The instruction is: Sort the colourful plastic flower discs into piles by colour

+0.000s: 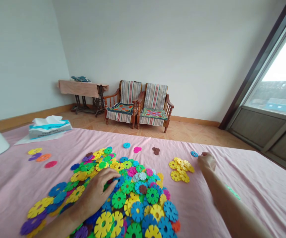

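A big heap of coloured plastic snowflake discs lies on the pink cloth in front of me. My left hand rests palm down on the heap, fingers stretched over a blue disc. My right hand reaches far right, its fingers curled round a small pink-red disc beside a lone blue disc. A small pile of yellow discs lies just left of that hand.
Single discs sit apart: blue, pink, brown, plus several at the left. A tissue pack lies at the far left. Two wooden armchairs and a covered table stand by the wall.
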A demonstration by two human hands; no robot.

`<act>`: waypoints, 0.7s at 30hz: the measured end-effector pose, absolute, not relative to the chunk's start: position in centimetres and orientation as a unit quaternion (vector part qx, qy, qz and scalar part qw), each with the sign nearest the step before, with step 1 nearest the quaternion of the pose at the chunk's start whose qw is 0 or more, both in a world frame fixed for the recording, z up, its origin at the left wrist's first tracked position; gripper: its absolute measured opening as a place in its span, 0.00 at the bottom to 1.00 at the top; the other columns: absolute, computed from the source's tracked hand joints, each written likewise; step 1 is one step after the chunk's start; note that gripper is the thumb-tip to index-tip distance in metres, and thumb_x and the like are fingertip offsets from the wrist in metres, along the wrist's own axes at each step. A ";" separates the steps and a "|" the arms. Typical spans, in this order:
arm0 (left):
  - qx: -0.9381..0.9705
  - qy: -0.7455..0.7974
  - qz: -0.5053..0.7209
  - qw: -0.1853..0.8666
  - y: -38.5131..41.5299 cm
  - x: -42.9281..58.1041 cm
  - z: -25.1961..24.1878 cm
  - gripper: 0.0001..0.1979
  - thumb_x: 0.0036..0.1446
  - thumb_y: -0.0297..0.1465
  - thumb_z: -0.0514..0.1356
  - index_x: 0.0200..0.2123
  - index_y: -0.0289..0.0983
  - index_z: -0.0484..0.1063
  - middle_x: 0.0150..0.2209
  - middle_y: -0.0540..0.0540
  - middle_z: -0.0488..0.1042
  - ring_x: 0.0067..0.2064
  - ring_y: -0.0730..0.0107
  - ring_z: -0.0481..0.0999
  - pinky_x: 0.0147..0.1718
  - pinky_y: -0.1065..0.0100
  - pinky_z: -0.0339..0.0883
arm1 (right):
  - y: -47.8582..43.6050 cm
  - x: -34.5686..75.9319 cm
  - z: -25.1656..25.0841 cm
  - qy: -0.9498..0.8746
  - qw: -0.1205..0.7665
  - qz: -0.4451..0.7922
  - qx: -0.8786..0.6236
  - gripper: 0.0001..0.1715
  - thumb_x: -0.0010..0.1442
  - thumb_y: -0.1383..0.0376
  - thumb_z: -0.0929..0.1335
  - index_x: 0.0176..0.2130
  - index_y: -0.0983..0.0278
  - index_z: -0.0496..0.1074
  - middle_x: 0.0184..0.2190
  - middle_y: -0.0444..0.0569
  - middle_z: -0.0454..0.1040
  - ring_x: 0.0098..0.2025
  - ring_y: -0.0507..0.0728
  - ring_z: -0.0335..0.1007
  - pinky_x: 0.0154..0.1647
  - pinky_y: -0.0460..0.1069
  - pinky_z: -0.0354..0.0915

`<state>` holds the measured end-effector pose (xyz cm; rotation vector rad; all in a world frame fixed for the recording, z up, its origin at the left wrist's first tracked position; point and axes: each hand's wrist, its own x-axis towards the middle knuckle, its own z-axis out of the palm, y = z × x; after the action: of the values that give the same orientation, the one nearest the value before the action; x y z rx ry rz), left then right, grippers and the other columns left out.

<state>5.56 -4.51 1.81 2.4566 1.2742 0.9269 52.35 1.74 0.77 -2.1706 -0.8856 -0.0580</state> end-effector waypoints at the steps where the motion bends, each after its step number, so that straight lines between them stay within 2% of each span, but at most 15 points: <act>1: 0.837 0.433 0.315 0.111 -4.5 5.6 1.8 0.08 0.61 0.32 0.55 0.40 0.42 0.73 0.41 0.47 0.74 0.44 0.65 0.74 0.46 0.66 0.68 | 1.5 51.8 1.0 -0.342 0.388 -0.024 -0.856 0.24 0.50 0.67 0.61 0.44 0.71 0.75 0.37 0.66 0.77 0.37 0.65 0.74 0.30 0.53 0.64; 4: 0.839 0.429 0.315 0.112 -4.7 5.6 1.8 0.08 0.61 0.31 0.55 0.40 0.42 0.73 0.41 0.48 0.74 0.45 0.66 0.73 0.46 0.66 0.68 | 0.7 49.4 1.4 -0.378 0.394 0.003 -0.838 0.22 0.52 0.66 0.60 0.43 0.70 0.74 0.41 0.64 0.76 0.39 0.64 0.75 0.34 0.53 0.65; 8: 0.837 0.427 0.321 0.117 -4.9 5.7 2.0 0.08 0.60 0.29 0.55 0.40 0.41 0.73 0.40 0.47 0.74 0.44 0.66 0.74 0.46 0.67 0.68 | -0.5 44.1 1.4 -0.509 0.395 0.093 -0.759 0.16 0.54 0.63 0.62 0.37 0.64 0.75 0.33 0.50 0.79 0.30 0.55 0.75 0.29 0.47 0.65; 12: 0.835 0.424 0.329 0.119 -5.0 5.9 2.3 0.08 0.59 0.29 0.56 0.39 0.41 0.74 0.39 0.48 0.75 0.43 0.66 0.74 0.45 0.67 0.69 | -3.1 37.7 1.9 -0.650 0.362 0.179 -0.644 0.11 0.53 0.64 0.64 0.33 0.62 0.75 0.26 0.44 0.76 0.27 0.52 0.72 0.29 0.45 0.63; 17: 0.837 0.413 0.331 0.138 -5.2 6.0 2.6 0.07 0.60 0.31 0.57 0.40 0.42 0.74 0.40 0.48 0.75 0.44 0.66 0.74 0.45 0.66 0.69 | -6.9 31.7 3.5 -0.745 0.329 0.213 -0.540 0.09 0.53 0.66 0.66 0.34 0.63 0.76 0.31 0.47 0.76 0.35 0.54 0.70 0.37 0.48 0.62; 21: 0.845 0.399 0.318 0.157 -5.6 5.9 2.7 0.09 0.59 0.32 0.59 0.43 0.42 0.74 0.42 0.46 0.75 0.46 0.64 0.73 0.48 0.63 0.68 | -8.8 30.2 4.3 -0.790 0.283 0.187 -0.510 0.15 0.52 0.65 0.70 0.43 0.59 0.75 0.39 0.48 0.75 0.44 0.58 0.67 0.46 0.52 0.59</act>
<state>5.95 -5.56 2.69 2.4180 1.1428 0.9108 30.19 -8.75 4.32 -1.3657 -2.1152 0.5007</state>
